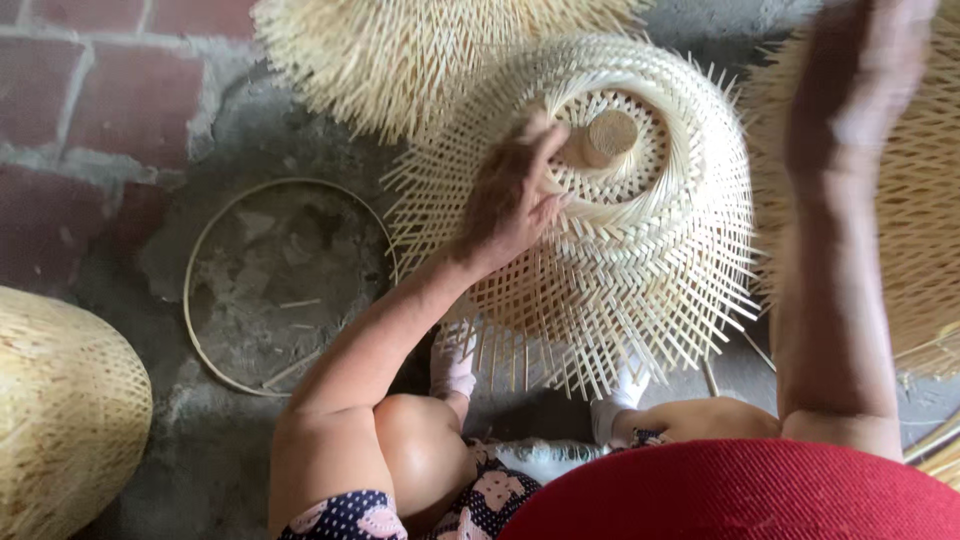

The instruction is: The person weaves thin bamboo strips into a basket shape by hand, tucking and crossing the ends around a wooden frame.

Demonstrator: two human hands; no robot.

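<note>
Resting on top of a half-woven bamboo basket [620, 250], the left hand [510, 200] lies with its fingers curved and loosely spread over the pale strips near the crown, touching the weave but not closed around anything. The basket sits dome-up on the concrete floor [250, 440] between the person's knees, its unfinished ends bristling outward all round the lower edge, and a round wooden peg [605, 137] stands up through the open ring at its top, just beside the left fingertips. The right hand [865, 70] is raised high at the upper right, blurred, so how far it is open cannot be told; it touches nothing that shows. Another woven bamboo piece [400, 60] with loose spiky ends lies just behind the basket at the top, and a further one [920, 220] fills the right edge behind the raised forearm. A thin bamboo hoop [190, 300] lies flat on the floor to the left, near the basket's fringe, with a few stray splinters inside it. A finished, tightly woven rounded basket [60, 420] shows at the lower left corner, well apart from the hands. Red bricks [100, 100] line the upper left. White-socked feet [452, 365] peek from under the fringe.
</note>
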